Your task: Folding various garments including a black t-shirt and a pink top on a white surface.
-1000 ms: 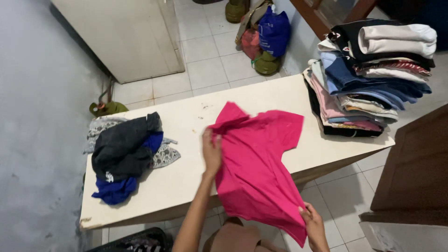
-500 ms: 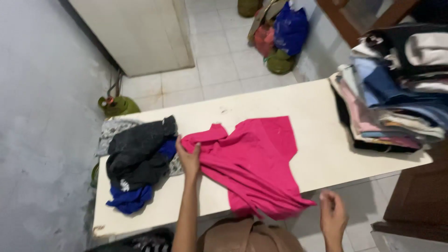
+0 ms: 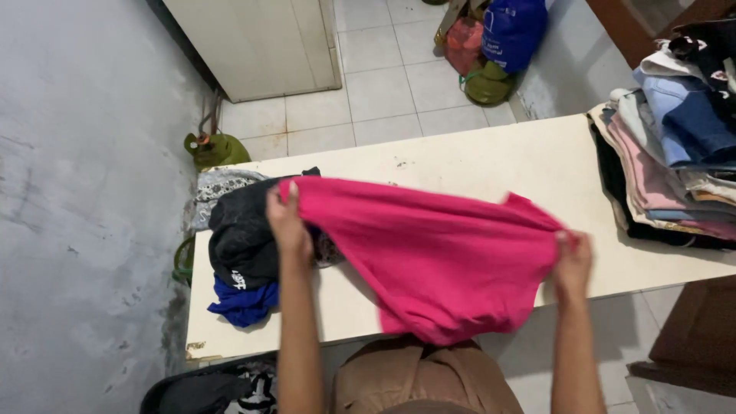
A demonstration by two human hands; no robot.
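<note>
A bright pink shirt is stretched out wide above the cream table, held up at both ends. My left hand grips its left edge, just over a loose heap of dark, grey and blue clothes at the table's left end. My right hand grips the shirt's right edge near the table's front edge. The shirt's lower part hangs down in front of me.
A tall stack of folded clothes sits at the table's right end. A green gas cylinder stands on the tiled floor by the grey wall. Blue and pink bags lie on the floor beyond. A dark basket is at lower left.
The pink shirt lay partly on the table; now both hands have lifted it and pulled it out wide. My right hand rose from below the table edge to the shirt's right end.
</note>
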